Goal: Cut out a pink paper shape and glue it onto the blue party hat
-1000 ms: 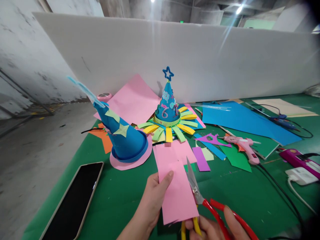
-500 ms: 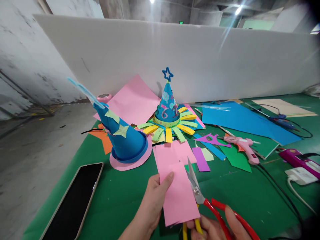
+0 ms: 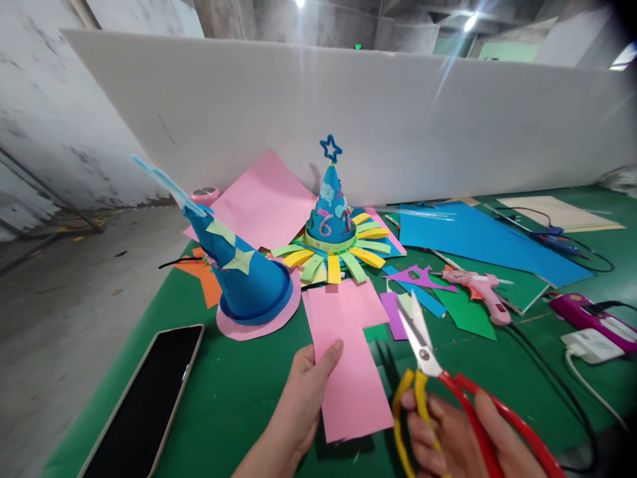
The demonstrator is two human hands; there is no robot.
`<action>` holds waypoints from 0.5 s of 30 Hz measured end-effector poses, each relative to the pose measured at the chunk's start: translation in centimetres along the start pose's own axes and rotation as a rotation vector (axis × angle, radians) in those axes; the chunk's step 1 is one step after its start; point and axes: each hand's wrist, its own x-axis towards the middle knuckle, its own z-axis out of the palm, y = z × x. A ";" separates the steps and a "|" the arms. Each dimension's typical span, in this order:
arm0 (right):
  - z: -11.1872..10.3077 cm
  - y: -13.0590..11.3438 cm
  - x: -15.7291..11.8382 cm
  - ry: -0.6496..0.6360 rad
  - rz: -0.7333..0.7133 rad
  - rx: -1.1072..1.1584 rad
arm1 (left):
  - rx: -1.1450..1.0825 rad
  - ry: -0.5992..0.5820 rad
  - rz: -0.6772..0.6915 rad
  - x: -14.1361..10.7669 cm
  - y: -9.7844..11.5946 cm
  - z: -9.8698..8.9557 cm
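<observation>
My left hand [image 3: 311, 395] pinches pink paper [image 3: 354, 392] along its left side, thumb on top and fingers behind. The paper looks like more than one layer at its lower edge. In my right hand [image 3: 462, 425] is a pair of scissors [image 3: 423, 352] with one red and one yellow handle. Their blades point up and slightly left, parted a little, to the right of the paper and not touching it. Behind the held paper, more pink paper [image 3: 368, 302] lies on the table. A blue paper cone hat [image 3: 256, 285] with pale green stars leans at the left.
A decorated blue cone hat [image 3: 331, 216] with a star on top stands at the back. A phone [image 3: 144, 398] lies at left. On the right are a pink glue gun [image 3: 480, 289], its cord, paper scraps and a purple power strip [image 3: 587, 318]. A white board [image 3: 348, 119] stands behind.
My right hand has moved the scissors right, away from the pink paper's edge. More of the scissors and the yellow handle now shows. My left hand holds the paper in nearly the same place.
</observation>
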 end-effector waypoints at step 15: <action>-9.1 -7.1 -1.6 0.673 -0.562 -2.154 | -0.070 0.046 0.267 1.5 -0.8 -1.0</action>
